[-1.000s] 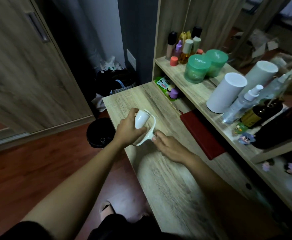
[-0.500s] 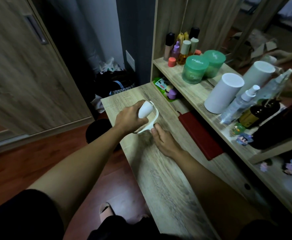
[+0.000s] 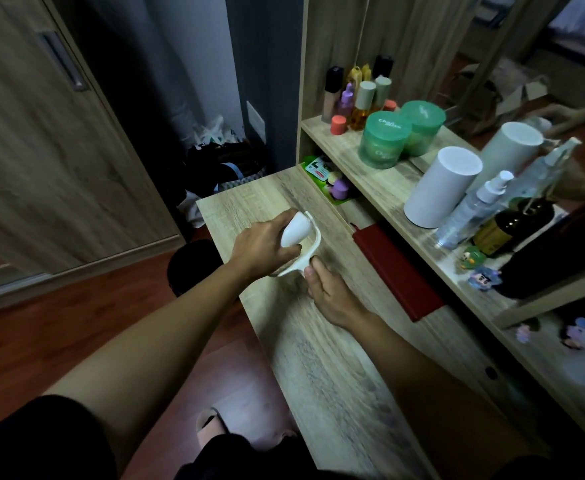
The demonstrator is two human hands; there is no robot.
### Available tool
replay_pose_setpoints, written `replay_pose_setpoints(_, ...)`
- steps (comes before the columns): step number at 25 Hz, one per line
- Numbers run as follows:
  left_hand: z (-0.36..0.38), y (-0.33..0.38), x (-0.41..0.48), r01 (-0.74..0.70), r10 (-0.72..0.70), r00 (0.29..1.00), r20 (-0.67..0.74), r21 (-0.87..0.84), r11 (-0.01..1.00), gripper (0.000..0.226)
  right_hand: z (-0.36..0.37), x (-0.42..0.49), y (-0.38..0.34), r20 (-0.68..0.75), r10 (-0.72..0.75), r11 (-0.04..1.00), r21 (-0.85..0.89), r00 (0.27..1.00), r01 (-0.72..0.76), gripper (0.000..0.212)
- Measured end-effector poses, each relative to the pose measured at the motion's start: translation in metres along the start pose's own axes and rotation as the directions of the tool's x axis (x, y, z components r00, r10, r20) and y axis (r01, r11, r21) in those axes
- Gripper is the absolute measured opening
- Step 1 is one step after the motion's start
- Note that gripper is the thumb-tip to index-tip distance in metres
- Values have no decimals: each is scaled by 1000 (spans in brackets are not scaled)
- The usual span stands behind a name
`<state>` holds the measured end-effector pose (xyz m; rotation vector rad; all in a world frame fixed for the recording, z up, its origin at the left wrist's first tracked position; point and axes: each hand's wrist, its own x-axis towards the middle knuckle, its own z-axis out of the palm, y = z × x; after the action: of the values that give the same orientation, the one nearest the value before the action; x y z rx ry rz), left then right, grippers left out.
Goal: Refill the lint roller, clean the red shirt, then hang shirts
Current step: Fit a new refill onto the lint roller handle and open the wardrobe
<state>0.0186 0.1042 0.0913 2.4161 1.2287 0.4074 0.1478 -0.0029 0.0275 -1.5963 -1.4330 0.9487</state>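
A white lint roller point(image 3: 300, 233) with a curved frame is tilted over the far end of the wooden table point(image 3: 332, 368). My left hand point(image 3: 263, 249) grips it round the handle from the left. My right hand point(image 3: 330, 292) lies palm down on the table just below it. Its thumb and fingertips touch the lower end of the frame. Whatever sits under the roller's lower end is blurred.
A dark red flat item point(image 3: 396, 273) lies under the shelf point(image 3: 381, 188) to the right. The shelf carries green jars point(image 3: 384, 138), a white cylinder point(image 3: 438, 187), spray bottles and small bottles. A black bin point(image 3: 194, 265) stands on the wood floor left of the table, beside a wardrobe door point(image 3: 41, 150).
Both hands and the roller have shifted a little farther up the table. My right hand has turned flatter against the table, staying at the roller's lower end.
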Motion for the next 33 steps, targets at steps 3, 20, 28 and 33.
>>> replay_pose_setpoints(3, 3, 1, 0, -34, 31, 999, 36, 84, 996, 68, 2, -5, 0, -17, -3, 1000, 1, 1000, 3, 32)
replay_pose_setpoints(20, -19, -32, 2, -149, 163, 965, -206, 86, 985, 33, -27, -15, -3, -53, 45, 995, -91, 998, -49, 24)
replay_pose_setpoints(28, -14, -60, -15, -329, 368, 929, -39, 371, 868, 65, -19, -4, -22, -58, 28, 989, -144, 998, -36, 18)
replay_pose_setpoints(33, -45, -90, -19, -229, 238, 971, 2, 286, 931, 64, 13, 19, -35, -64, -24, 981, -194, 998, 11, 28)
